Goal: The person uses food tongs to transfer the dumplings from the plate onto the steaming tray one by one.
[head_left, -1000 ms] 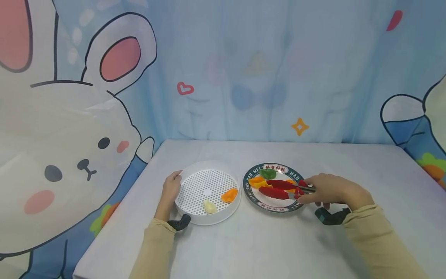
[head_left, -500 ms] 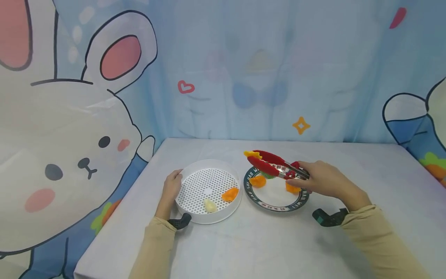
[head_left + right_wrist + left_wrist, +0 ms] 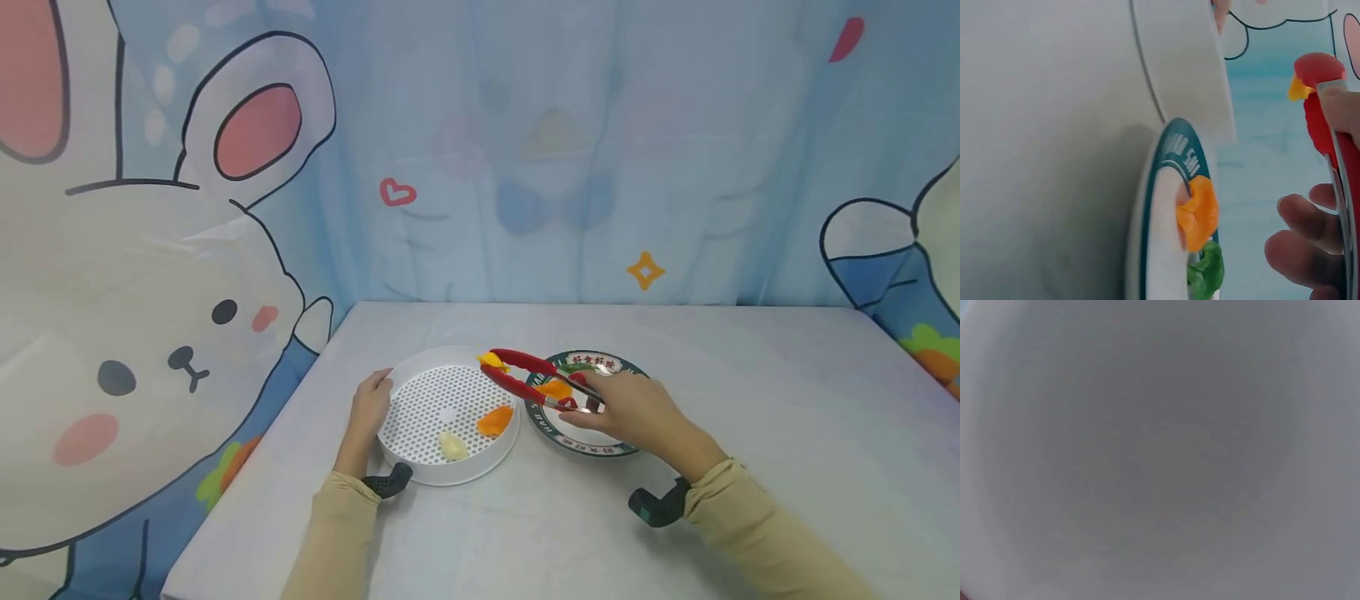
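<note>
Grips red tongs (image 3: 517, 387) in right hand (image 3: 633, 412); now carries yellow piece (image 3: 492, 361) from over plate (image 3: 581, 448) to far right rim of strainer (image 3: 431, 400), apparently mid-transfer. Touches strainer with left hand (image 3: 369, 406); cannot tell finger curl.

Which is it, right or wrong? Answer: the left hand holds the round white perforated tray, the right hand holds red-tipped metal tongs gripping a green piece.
The colour is wrong: the head view shows the red-tipped metal tongs gripping a yellow piece. The rest stands: the right hand holds the tongs, the left hand the round white perforated tray.
</note>
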`<state>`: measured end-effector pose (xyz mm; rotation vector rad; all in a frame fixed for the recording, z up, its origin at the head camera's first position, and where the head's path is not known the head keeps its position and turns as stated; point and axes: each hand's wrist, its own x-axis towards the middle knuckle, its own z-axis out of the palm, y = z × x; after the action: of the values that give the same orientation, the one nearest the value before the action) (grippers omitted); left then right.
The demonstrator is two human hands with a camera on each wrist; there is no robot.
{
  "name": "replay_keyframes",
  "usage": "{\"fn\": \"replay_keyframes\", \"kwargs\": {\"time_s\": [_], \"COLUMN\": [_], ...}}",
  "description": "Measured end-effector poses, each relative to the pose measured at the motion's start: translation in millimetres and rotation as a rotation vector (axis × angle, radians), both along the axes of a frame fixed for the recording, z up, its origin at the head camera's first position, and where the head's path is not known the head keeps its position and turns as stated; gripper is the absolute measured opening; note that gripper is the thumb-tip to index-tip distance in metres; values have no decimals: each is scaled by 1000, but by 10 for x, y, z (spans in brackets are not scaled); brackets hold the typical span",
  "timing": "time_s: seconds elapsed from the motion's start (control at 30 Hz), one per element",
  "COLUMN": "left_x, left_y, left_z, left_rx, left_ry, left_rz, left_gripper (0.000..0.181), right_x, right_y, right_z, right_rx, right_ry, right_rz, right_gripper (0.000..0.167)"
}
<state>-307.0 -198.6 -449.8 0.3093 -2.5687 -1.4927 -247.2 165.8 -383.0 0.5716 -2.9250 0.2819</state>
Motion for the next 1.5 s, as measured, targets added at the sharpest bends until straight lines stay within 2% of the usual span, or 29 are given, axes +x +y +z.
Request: {"fn": "replay_keyframes", "kwargs": {"time_s": [0.2,0.33,0.6,0.8,0.97,1.17,1.37,1.5], "left_x": [-1,-9,-8,-6,-1,14,16,1], "left_y": [3,11,-5,10,14,-7,-12,-5], "left_z": [0,5,13,7,4,-6,-13,-7], "left_rx": [-4,2,-1,-11,-26,-22,-12,-11], "left_ry": [-2,-6,-8,-14,-15,0,0,-9], "left_rz": [1,4,-8,-4,2,-10,-19,-11], "left_gripper": [43,44,44,44,44,44,44,44], "right_x": [-14,-17,-14,-16,-47,-64,-90,-95], "right_y": [-74,-98,-82,37,246,546,946,1231], "right_z": [-71,-111,-154,-13,158,344,446,458], "right_rx": [67,69,28,14,-1,-27,-28,-22], "right_ry": [-81,-137,-135,-139,-101,-86,-118,-180], "right_rz": [-10,-22,-12,-25,-47,-112,-142,-136], "right_gripper": [71,78,80,79,97,118,107,102]}}
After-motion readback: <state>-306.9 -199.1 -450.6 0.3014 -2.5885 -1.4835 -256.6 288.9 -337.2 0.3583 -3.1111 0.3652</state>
